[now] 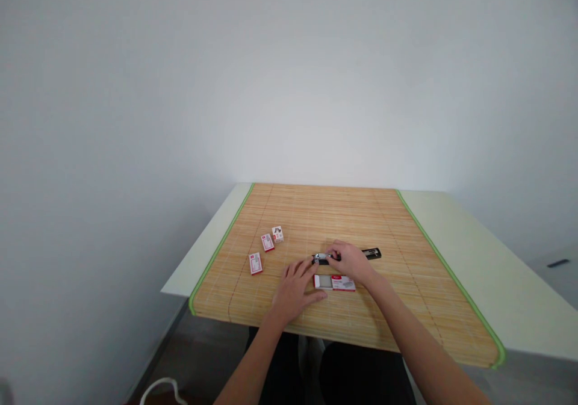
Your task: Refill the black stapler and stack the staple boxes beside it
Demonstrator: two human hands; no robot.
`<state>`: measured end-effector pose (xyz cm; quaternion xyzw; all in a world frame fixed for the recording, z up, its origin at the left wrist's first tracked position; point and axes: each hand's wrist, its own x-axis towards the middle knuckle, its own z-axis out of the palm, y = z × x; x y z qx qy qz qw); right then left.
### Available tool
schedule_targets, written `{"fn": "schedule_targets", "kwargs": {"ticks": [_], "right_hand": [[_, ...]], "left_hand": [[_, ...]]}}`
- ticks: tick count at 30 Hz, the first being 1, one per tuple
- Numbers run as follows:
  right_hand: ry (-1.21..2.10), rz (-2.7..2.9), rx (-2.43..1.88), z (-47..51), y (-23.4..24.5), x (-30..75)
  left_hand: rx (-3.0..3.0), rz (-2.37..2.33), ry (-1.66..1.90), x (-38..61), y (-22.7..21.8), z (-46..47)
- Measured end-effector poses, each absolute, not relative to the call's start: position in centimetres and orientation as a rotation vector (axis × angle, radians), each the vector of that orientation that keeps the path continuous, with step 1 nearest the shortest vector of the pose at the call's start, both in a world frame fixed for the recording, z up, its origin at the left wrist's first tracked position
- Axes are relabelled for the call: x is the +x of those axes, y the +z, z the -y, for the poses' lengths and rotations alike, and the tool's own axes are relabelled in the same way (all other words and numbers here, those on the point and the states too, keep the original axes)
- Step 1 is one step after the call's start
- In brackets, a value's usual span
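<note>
A black and silver stapler (321,259) lies opened out lengthwise on the bamboo mat, one black end (372,253) showing at the right. My right hand (350,259) covers its middle, with fingers and thumb closed at the silver part. Whether a small piece is also between those fingertips is hidden. My left hand (294,289) rests on the mat, fingers spread, its fingertips at the stapler's left end. Just in front of the stapler is a red and white staple box (344,283), slid open, with grey staples (323,281) in its tray.
Three small red and white boxes lie left of my hands: a near box (255,263), a middle box (267,242) and a far box (277,234). The bamboo mat (325,209) has green edging and covers the middle of a white table (478,242). A wall stands behind.
</note>
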<state>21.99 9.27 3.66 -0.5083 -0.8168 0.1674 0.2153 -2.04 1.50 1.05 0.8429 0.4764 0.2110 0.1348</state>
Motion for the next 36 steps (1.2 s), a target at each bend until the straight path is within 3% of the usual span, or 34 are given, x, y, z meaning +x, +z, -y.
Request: {"fn": "schedule_targets", "kwargs": {"ticks": [29, 36], "right_hand": [[0.400, 2.264, -1.526, -7.3, 3.8, 21.1], [0.291, 2.045, -1.452, -7.1, 5.1, 28.4]], "left_hand": [[2.419, -1.369, 0.644, -2.0, 0.5, -1.7], [2.399, -1.371, 0.665, -1.9, 0.9, -1.6]]}}
